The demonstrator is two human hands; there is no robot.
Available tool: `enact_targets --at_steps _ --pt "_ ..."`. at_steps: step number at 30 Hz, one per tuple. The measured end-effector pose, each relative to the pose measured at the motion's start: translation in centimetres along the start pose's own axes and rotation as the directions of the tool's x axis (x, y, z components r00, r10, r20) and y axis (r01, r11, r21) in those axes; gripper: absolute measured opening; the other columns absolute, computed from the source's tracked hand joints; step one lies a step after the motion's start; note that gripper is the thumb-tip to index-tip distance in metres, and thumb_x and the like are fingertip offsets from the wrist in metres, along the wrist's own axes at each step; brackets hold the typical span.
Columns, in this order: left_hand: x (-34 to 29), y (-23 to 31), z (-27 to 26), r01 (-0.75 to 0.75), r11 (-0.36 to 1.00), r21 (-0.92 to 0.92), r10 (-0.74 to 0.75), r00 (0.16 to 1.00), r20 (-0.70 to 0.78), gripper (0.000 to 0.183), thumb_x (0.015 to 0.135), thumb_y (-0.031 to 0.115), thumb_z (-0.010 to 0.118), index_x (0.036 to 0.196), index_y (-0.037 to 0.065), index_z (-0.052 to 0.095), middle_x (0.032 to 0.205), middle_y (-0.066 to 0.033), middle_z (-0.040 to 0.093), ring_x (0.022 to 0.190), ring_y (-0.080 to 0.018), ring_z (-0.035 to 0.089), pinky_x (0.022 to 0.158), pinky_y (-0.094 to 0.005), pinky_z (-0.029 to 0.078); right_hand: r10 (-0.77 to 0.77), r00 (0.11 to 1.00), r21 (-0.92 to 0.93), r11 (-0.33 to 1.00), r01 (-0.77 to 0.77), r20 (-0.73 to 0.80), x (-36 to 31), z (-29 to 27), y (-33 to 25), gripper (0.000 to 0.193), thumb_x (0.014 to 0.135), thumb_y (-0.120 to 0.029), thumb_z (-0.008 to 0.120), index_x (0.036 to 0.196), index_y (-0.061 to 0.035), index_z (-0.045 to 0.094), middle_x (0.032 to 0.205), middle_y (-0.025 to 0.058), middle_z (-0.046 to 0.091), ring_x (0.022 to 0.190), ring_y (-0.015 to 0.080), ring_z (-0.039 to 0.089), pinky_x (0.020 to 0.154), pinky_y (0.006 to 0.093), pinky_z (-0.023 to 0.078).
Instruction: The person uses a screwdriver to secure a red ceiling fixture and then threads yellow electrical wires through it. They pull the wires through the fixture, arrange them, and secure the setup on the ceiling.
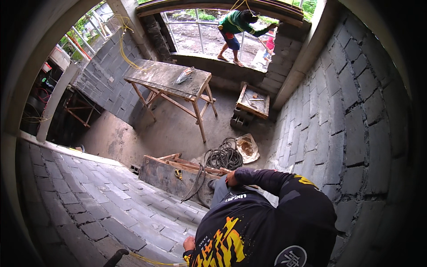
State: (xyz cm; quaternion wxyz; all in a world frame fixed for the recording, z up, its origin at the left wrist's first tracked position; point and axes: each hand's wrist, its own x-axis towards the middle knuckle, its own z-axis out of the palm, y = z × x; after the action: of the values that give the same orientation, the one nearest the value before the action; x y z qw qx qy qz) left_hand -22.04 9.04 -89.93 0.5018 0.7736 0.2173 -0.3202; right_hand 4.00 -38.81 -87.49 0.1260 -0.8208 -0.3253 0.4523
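Note:
My left hand [189,243] is low at my left side, close to the grey block wall [106,200]. It looks curled, and its inner side is hidden. My right arm bends inward, and my right hand [231,179] rests against my grey trousers [219,192] by the hem of my black shirt. The fingers of that hand are mostly hidden, so I cannot tell whether they grip cloth. Ahead of it lie a coil of dark hose [223,154] and an open whitish sack [247,148] with brown contents. Yellow-handled scissors or pliers [178,174] lie on a wooden frame with a dark panel [167,175].
A wooden work table [164,78] bears a clear plastic bag [184,75]. Near the right wall [331,115], a shallow wooden tray [253,101] sits on hollow blocks [240,118]. A person in green [235,24] reaches toward the wall beyond the window opening. Yellow cord [123,46] hangs at left.

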Motion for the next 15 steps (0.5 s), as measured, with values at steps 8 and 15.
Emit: enact_targets --at_steps 8,15 --pt "-5.4 1.9 0.0 0.342 0.673 -0.655 -0.591 0.781 -0.199 0.037 0.095 0.018 0.057 0.127 0.002 0.049 0.100 -0.0180 0.064 0.073 -0.0263 0.064 0.051 -0.0354 0.048 0.293 0.956 -0.011 0.956 -0.293 -0.033 5.8 4.3 4.6 0.034 0.079 -0.029 0.062 0.099 -0.0051 0.075 0.105 0.0174 0.071 0.095 0.0302 0.070 0.078 0.0423 0.056" --pt "-8.4 -3.2 6.3 0.488 0.843 -0.226 -0.534 0.809 -0.246 0.022 0.091 0.021 0.057 0.107 0.006 0.060 0.091 -0.0140 0.065 0.071 -0.0270 0.064 0.051 -0.0364 0.048 -0.125 0.991 -0.502 0.856 0.127 0.038 6.1 1.7 11.3 0.040 0.092 -0.044 0.048 0.110 -0.0160 0.071 0.111 0.0076 0.071 0.105 0.0265 0.067 0.085 0.0415 0.052"
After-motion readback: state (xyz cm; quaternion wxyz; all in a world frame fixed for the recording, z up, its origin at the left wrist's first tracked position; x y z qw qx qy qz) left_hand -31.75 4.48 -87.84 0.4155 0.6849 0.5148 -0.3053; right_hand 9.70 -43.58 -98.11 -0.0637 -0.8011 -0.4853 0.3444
